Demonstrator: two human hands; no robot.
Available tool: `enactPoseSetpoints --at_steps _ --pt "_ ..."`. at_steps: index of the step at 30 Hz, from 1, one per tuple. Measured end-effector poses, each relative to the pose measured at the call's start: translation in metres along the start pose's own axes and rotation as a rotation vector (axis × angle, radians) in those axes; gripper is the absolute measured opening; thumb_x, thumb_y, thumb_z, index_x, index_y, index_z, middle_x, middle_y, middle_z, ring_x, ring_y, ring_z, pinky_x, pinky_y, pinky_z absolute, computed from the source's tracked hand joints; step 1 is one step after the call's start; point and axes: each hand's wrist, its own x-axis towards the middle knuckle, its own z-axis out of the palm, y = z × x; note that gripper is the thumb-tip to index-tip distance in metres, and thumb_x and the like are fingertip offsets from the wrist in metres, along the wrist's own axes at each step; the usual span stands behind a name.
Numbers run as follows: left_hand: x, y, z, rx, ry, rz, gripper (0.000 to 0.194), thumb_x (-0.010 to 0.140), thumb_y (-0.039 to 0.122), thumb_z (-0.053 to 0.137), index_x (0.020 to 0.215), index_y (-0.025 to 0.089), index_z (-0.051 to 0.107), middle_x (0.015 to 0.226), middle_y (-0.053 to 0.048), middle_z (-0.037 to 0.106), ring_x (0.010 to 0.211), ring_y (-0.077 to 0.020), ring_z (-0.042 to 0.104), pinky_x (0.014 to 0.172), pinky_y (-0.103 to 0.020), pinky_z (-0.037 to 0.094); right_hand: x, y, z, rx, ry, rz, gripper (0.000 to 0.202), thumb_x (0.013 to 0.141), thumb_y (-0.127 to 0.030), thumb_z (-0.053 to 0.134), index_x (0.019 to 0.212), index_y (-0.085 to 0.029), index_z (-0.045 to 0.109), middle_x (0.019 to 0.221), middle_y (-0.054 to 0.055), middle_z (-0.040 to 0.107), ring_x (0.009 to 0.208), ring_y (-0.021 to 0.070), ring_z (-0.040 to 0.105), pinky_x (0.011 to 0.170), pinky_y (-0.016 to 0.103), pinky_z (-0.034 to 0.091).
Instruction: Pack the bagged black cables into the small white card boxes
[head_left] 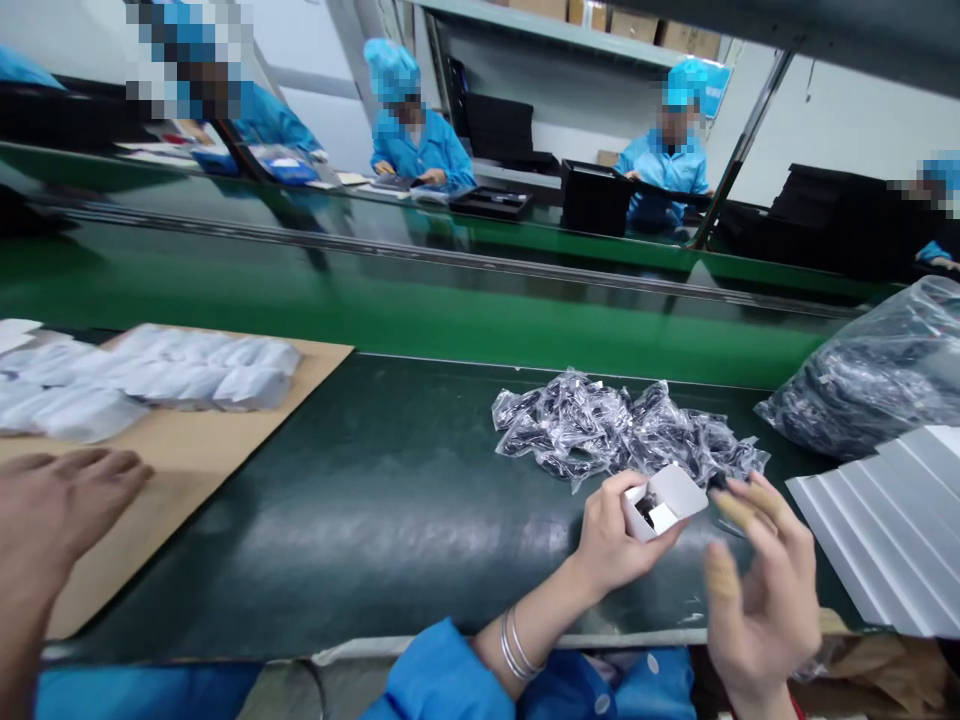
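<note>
My left hand [611, 535], with two silver bangles on its wrist, is closed round a small white box [664, 510]. The box's flap stands up, and a dark item, too little shown to name, is inside. To its right is my right hand [769, 590], blurred, with thumb and fingers apart and tan finger covers on some of them. It is not touching the box. Just beyond both hands lies a pile of dark items in clear plastic bags [592, 420].
Another person's hand [75, 500] rests over brown cardboard [300, 385] with white packets [255, 385]. At right are a large clear bag of dark items [862, 390] and stacked white card sheets [892, 530]. Workers in blue sit beyond the green divider [450, 305].
</note>
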Motion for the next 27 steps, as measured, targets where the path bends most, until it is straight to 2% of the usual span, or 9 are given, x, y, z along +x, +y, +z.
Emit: enactPoseSetpoints --at_steps 1,3,5,8,12,14,21,24,27 --pt "0.0 0.001 0.0 0.002 0.002 -0.008 0.047 0.082 0.045 0.071 0.113 0.02 0.046 0.086 -0.001 0.065 0.062 -0.0129 0.066 0.055 -0.022 0.054 0.0 0.004 -0.003 0.079 -0.003 0.123 0.035 0.093 -0.022 0.053 0.127 -0.024 0.062 0.125 0.009 0.061 0.119 0.0266 0.057 0.096 0.043 0.05" --pt "0.001 0.004 0.001 0.006 0.004 -0.021 0.046 0.082 0.045 0.072 0.112 0.021 0.046 0.083 0.0 0.064 0.061 -0.0129 0.065 0.055 -0.022 0.054 0.0 0.01 -0.006 0.232 -0.138 0.344 0.031 0.098 -0.026 0.047 0.121 -0.022 0.068 0.114 0.009 0.067 0.104 0.0219 0.066 0.085 0.035 0.056" --pt "0.001 0.005 0.001 -0.005 -0.009 -0.021 0.047 0.082 0.044 0.072 0.112 0.021 0.045 0.084 0.0 0.064 0.062 -0.0136 0.066 0.057 -0.024 0.055 0.001 0.011 -0.007 0.336 -0.284 0.401 0.028 0.098 -0.03 0.049 0.107 -0.021 0.074 0.104 0.008 0.07 0.094 0.0202 0.068 0.077 0.03 0.059" --pt "-0.001 0.001 0.0 -0.057 -0.049 -0.032 0.049 0.081 0.041 0.072 0.116 0.022 0.043 0.09 -0.002 0.065 0.066 -0.0154 0.067 0.061 -0.027 0.057 0.004 0.002 -0.005 0.286 -0.313 0.275 0.018 0.091 -0.026 0.061 0.103 -0.023 0.074 0.101 0.007 0.068 0.088 0.017 0.068 0.074 0.025 0.058" --pt "-0.003 -0.004 -0.002 -0.107 -0.109 -0.037 0.055 0.078 0.035 0.071 0.122 0.024 0.04 0.097 -0.004 0.066 0.069 -0.0171 0.068 0.064 -0.03 0.058 0.005 -0.013 0.001 0.048 -0.174 0.031 0.022 0.085 -0.016 0.067 0.106 -0.02 0.07 0.102 0.007 0.065 0.086 0.0134 0.065 0.076 0.023 0.057" --pt "-0.003 -0.004 -0.003 -0.105 -0.118 -0.035 0.056 0.076 0.032 0.071 0.122 0.024 0.04 0.098 -0.004 0.066 0.072 -0.0178 0.068 0.065 -0.03 0.059 0.004 -0.014 0.002 -0.009 -0.147 -0.033 0.019 0.086 -0.013 0.065 0.103 -0.018 0.069 0.102 0.007 0.064 0.088 0.0136 0.065 0.077 0.023 0.056" --pt "-0.001 -0.001 -0.001 -0.06 -0.112 0.001 0.057 0.075 0.026 0.069 0.123 0.022 0.04 0.101 -0.006 0.066 0.079 -0.0194 0.07 0.068 -0.03 0.059 0.001 -0.008 0.001 -0.05 -0.144 -0.069 0.015 0.088 -0.01 0.062 0.1 -0.018 0.067 0.1 0.007 0.064 0.088 0.0135 0.064 0.075 0.023 0.054" --pt "-0.001 -0.002 -0.001 -0.072 -0.11 0.03 0.058 0.076 0.027 0.069 0.125 0.021 0.038 0.101 -0.006 0.066 0.078 -0.0192 0.07 0.066 -0.03 0.059 -0.001 -0.009 0.001 -0.06 -0.141 -0.053 0.017 0.088 -0.009 0.062 0.102 -0.018 0.066 0.099 0.006 0.063 0.086 0.0127 0.063 0.075 0.023 0.053" --pt "-0.003 -0.002 -0.002 -0.084 -0.126 0.035 0.056 0.08 0.029 0.067 0.127 0.022 0.037 0.102 -0.007 0.065 0.074 -0.0184 0.069 0.063 -0.03 0.059 -0.003 -0.011 0.0 -0.135 -0.174 -0.1 0.018 0.089 -0.01 0.06 0.105 -0.017 0.065 0.102 0.008 0.062 0.085 0.0148 0.06 0.072 0.028 0.05"
